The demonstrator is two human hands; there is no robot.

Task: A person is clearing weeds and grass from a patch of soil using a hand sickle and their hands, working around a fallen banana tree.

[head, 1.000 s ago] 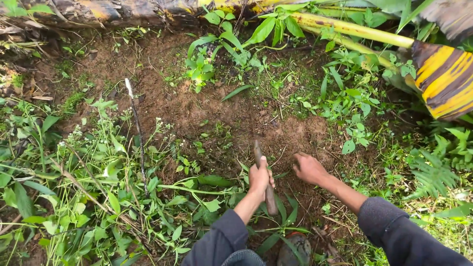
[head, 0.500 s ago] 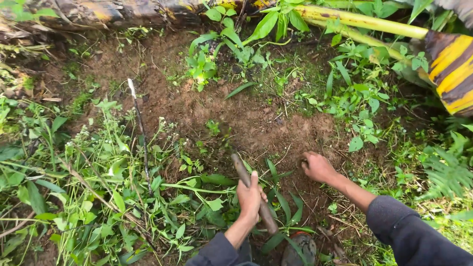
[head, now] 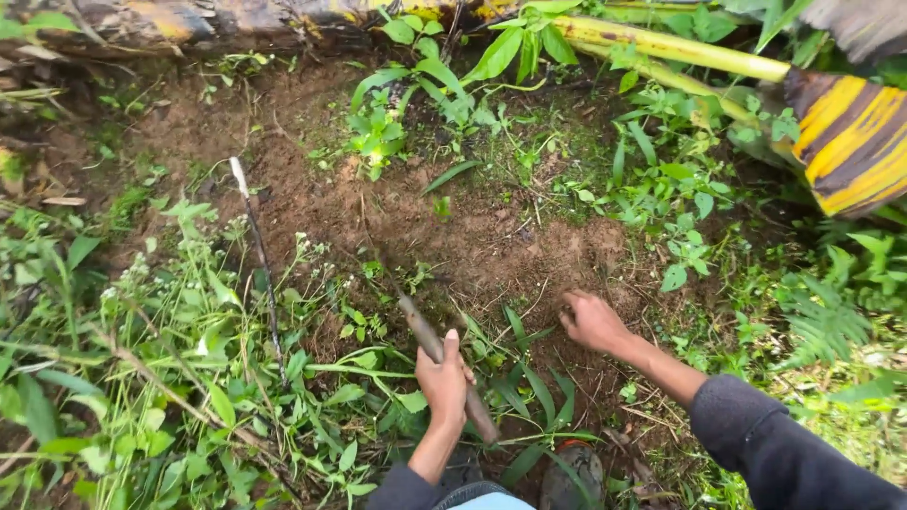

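My left hand [head: 444,380] grips a wooden-handled digging tool [head: 422,331] whose far end points up and left into the bare brown soil [head: 472,236]. My right hand [head: 592,321] rests knuckles-up on the soil to the right, fingers curled into the dirt and small roots. I cannot tell whether it holds anything. Dark sleeves cover both forearms. Long green grass blades [head: 529,378] lie between the two hands.
A thin dark stick [head: 260,264] stands in the ground at the left among dense weeds [head: 142,359]. A fallen log [head: 189,24] lies along the top. A green stalk [head: 680,47] and a yellow striped leaf [head: 850,132] are at upper right. My shoe tip [head: 572,477] shows below.
The left hand has tilted the tool from near upright to pointing up-left and drawn it lower. The right hand has shifted slightly down and right on the soil.
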